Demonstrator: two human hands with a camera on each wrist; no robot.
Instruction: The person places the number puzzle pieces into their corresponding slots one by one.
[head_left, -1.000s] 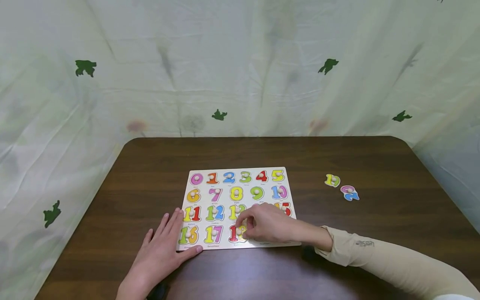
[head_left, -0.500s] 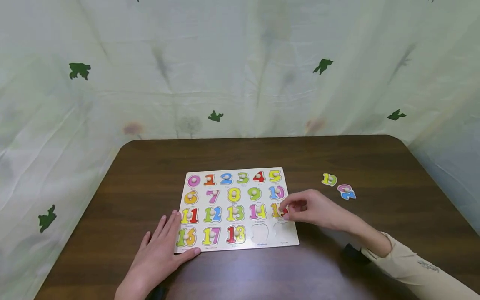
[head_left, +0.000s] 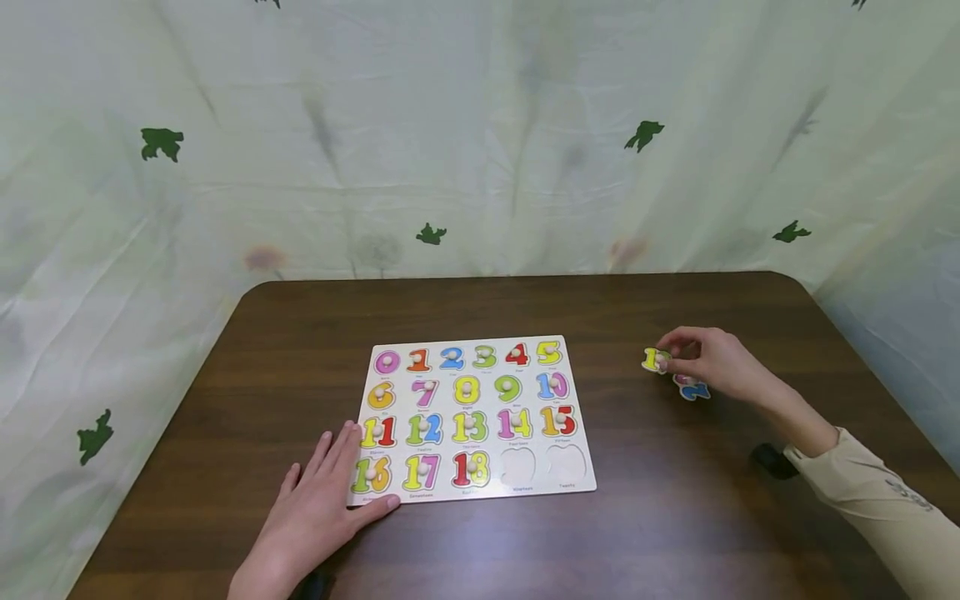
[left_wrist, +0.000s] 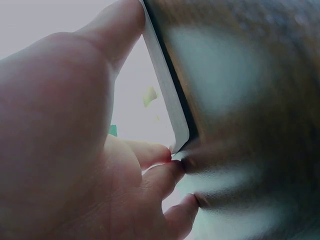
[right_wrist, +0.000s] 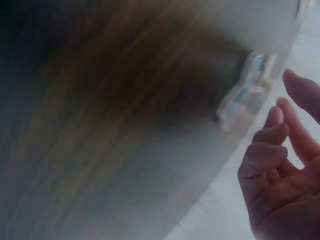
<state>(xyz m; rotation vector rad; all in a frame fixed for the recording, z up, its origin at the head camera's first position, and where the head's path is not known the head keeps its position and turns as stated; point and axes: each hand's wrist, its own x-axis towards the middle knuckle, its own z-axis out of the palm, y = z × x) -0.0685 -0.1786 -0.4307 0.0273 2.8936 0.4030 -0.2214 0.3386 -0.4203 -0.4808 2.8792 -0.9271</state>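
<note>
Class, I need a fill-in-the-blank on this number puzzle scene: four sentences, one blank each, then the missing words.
1. The left hand rests flat on the board's ____ left corner.
2. The board has ____ empty slots, both in its bottom row.
3. The right hand reaches the yellow piece numbered ____.
4. The blue and pink piece lies on the ____, off the board.

Missing words: near; two; 19; table

My view: a dark wooden table [head_left: 525,308] against draped cloth.
Behind the table I see a pale sheet [head_left: 480,133] dotted with green leaf shapes [head_left: 643,133].
</note>
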